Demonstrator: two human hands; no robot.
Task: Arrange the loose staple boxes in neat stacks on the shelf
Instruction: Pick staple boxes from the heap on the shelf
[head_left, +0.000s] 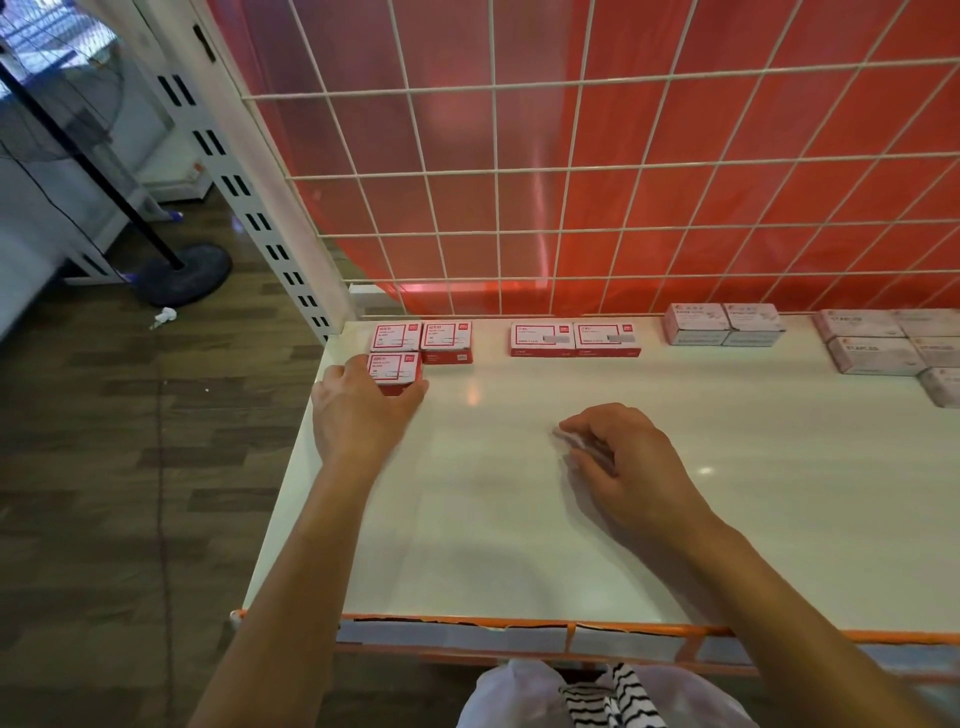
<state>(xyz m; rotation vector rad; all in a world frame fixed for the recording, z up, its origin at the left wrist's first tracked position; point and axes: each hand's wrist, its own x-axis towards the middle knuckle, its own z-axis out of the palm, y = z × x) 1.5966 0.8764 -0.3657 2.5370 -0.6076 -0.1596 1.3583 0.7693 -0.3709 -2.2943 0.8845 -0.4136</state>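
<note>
My left hand (358, 410) grips a red-and-white staple box (393, 368) near the back left corner of the white shelf (493, 530), thumb on its right side and fingers on its left. This box sits directly in front of another red box (396, 336), with a third one (447, 338) beside that. Further right, two wider red boxes (543, 338) (607, 338) lie side by side. My right hand (623, 457) hovers low over the middle of the shelf with loosely curled fingers; its fingertips are blurred and I see nothing held.
Pale pink staple boxes (696, 322) stand at the back right, and several more (872, 348) lie at the far right edge. A white wire grid (519, 182) over a red panel backs the shelf. Left of the shelf, on the wooden floor, stands a fan base (182, 275).
</note>
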